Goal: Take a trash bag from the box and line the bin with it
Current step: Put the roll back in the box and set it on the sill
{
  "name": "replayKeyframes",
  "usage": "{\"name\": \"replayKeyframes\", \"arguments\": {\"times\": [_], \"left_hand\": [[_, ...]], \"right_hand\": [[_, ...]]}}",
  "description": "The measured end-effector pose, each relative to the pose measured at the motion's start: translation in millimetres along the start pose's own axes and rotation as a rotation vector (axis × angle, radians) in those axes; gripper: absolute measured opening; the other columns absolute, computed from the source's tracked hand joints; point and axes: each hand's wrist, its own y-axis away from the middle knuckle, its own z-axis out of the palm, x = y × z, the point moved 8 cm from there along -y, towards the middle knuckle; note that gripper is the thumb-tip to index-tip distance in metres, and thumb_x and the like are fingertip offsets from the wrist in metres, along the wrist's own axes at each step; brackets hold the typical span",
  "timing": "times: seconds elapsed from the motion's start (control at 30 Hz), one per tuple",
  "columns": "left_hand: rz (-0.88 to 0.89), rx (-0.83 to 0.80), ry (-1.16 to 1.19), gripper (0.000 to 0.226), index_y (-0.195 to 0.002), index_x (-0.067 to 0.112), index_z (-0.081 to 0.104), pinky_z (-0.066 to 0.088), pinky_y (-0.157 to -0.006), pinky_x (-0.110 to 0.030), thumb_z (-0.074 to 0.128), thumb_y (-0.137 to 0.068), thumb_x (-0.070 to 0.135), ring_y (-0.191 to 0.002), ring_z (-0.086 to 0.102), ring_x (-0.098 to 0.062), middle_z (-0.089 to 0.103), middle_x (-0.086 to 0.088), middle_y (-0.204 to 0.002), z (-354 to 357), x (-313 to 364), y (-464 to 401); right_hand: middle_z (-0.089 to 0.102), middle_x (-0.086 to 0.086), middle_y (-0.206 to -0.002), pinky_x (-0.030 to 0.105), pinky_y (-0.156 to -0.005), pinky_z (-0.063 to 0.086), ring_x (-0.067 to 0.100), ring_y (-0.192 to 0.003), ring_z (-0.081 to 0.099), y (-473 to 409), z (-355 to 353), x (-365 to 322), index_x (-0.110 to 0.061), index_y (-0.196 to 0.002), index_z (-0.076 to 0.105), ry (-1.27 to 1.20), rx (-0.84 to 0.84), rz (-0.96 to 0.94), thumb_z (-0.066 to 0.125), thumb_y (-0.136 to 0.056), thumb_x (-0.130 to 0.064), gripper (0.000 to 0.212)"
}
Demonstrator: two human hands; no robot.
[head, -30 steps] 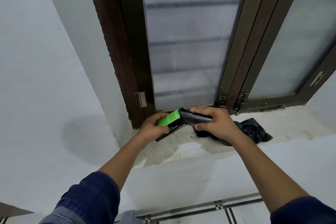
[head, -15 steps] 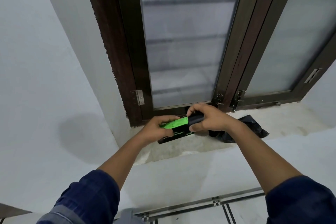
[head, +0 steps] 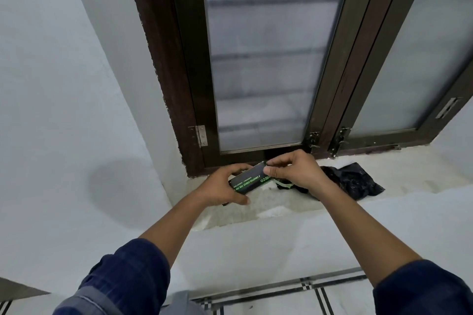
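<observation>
Two bare hands meet over a rough, pale window ledge [head: 268, 210], seen from a head camera looking forward and down. Both forearms reach out of rolled dark blue sleeves [head: 128, 276].

Left hand [head: 220, 186] curls around a small, flat, rectangular cardboard box [head: 252, 179]. Its fingers wrap over the far long edge and its thumb lies along the near edge. The box is matte black with bright green and white printed lettering, and it is tilted, with its right end higher.

Right hand [head: 294, 171] has its thumb and forefinger pinched together at the box's upper right end, the other fingers loosely curled behind. Whether it grips a flap or the edge of something inside cannot be told. Just under this hand, a small scrap of black and green material [head: 282, 185] shows, too hidden to identify.

One loose black trash bag [head: 354, 181] lies crumpled on the ledge to the right of the hands, just behind the right wrist. Its plastic is thin, glossy and creased into sharp folds. The bin is not in view.

Behind the ledge stands a window with a dark brown wooden frame [head: 189, 84] and frosted, cloudy glass panes [head: 266, 59], through which faint horizontal bars show. A small silver metal hinge [head: 201, 135] sits on the left frame. Smooth white plastered walls [head: 64, 84] flank the window, and patterned floor tiles [head: 294, 291] show at the bottom.
</observation>
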Motion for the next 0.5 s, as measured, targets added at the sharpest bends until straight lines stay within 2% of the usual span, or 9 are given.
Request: {"name": "replayKeyframes", "arguments": {"times": [0.03, 0.1, 0.17, 0.23, 0.3, 0.33, 0.4, 0.47, 0.5], "left_hand": [[0.006, 0.01, -0.005, 0.08, -0.131, 0.042, 0.056, 0.06, -0.062, -0.03, 0.094, -0.063, 0.024, -0.101, 0.068, -0.018, 0.06, 0.007, -0.125, -0.4, -1.8, 0.9], [0.025, 0.04, 0.006, 0.073, -0.125, 0.042, 0.055, 0.06, -0.058, -0.035, 0.092, -0.066, 0.022, -0.097, 0.068, -0.016, 0.059, 0.007, -0.123, -3.3, -4.3, 1.5], [0.008, 0.079, 0.029, 0.07, -0.126, 0.042, 0.055, 0.061, -0.059, -0.038, 0.089, -0.068, 0.023, -0.099, 0.067, -0.016, 0.061, 0.007, -0.124, -8.7, -8.4, 1.5], [-0.077, 0.102, 0.097, 0.065, -0.13, 0.041, 0.059, 0.058, -0.052, -0.031, 0.085, -0.073, 0.023, -0.093, 0.07, -0.019, 0.066, 0.005, -0.119, -13.2, -12.5, 3.0], [-0.138, 0.094, 0.137, 0.053, -0.125, 0.042, 0.063, 0.06, -0.057, -0.034, 0.078, -0.078, 0.024, -0.091, 0.072, -0.021, 0.071, 0.007, -0.11, -15.1, -14.6, 3.5], [-0.157, 0.085, 0.138, 0.048, -0.121, 0.044, 0.062, 0.06, -0.059, -0.036, 0.075, -0.08, 0.023, -0.093, 0.071, -0.022, 0.071, 0.009, -0.107, -15.3, -14.9, 3.5], [-0.185, 0.068, 0.129, 0.047, -0.124, 0.045, 0.061, 0.06, -0.059, -0.035, 0.072, -0.083, 0.023, -0.096, 0.069, -0.021, 0.07, 0.011, -0.106, -14.4, -15.4, 4.7], [-0.224, 0.057, 0.123, 0.057, -0.13, 0.045, 0.061, 0.057, -0.055, -0.031, 0.068, -0.076, 0.032, -0.094, 0.067, -0.021, 0.07, 0.007, -0.109, -12.3, -18.5, 5.2], [-0.235, 0.058, 0.129, 0.062, -0.131, 0.046, 0.062, 0.056, -0.055, -0.031, 0.064, -0.071, 0.035, -0.094, 0.067, -0.022, 0.071, 0.002, -0.111, -11.0, -18.9, 5.4]], "right_hand": [[0.081, -0.007, -0.088, 0.033, -0.087, 0.06, 0.012, -0.092, 0.075, -0.1, 3.4, 0.5, -0.031, -0.1, 0.083, 0.02, -0.028, 0.0, 0.085, -0.08, -0.037, 0.02], [0.081, -0.009, -0.096, 0.036, -0.09, 0.058, 0.016, -0.105, 0.073, 0.1, 8.3, 0.8, -0.033, -0.108, 0.081, -0.017, -0.114, 0.033, 0.074, -0.092, -0.028, 0.018], [0.078, -0.012, -0.111, 0.03, -0.088, 0.053, 0.01, -0.117, 0.067, 2.0, 10.7, -1.2, -0.031, -0.122, 0.075, -0.123, -0.222, 0.081, 0.068, -0.098, -0.028, 0.026], [0.072, -0.016, -0.125, 0.034, -0.097, 0.046, 0.004, -0.124, 0.061, 8.0, 9.6, -4.4, -0.033, -0.136, 0.064, -0.229, -0.31, 0.085, 0.07, -0.094, -0.038, 0.043], [0.07, -0.013, -0.131, 0.037, -0.101, 0.049, 0.004, -0.122, 0.063, 10.9, 4.2, -4.2, -0.031, -0.139, 0.061, -0.268, -0.305, 0.028, 0.079, -0.086, -0.033, 0.057], [0.071, -0.01, -0.129, 0.035, -0.1, 0.053, 0.006, -0.119, 0.066, 10.7, 2.3, -3.9, -0.028, -0.136, 0.064, -0.276, -0.28, -0.004, 0.082, -0.084, -0.025, 0.055], [0.077, -0.006, -0.114, 0.032, -0.091, 0.06, 0.013, -0.108, 0.072, 7.1, 2.1, -2.6, -0.024, -0.122, 0.072, -0.259, -0.211, -0.024, 0.078, -0.089, -0.012, 0.036], [0.079, -0.003, -0.1, 0.032, -0.083, 0.062, 0.02, -0.096, 0.074, 1.1, 5.2, -0.7, -0.02, -0.112, 0.074, -0.233, -0.129, -0.005, 0.07, -0.094, -0.007, 0.023], [0.079, -0.001, -0.099, 0.032, -0.08, 0.062, 0.019, -0.092, 0.074, -2.5, 6.8, 1.9, -0.018, -0.116, 0.072, -0.239, -0.096, 0.012, 0.068, -0.096, -0.006, 0.024]]}}
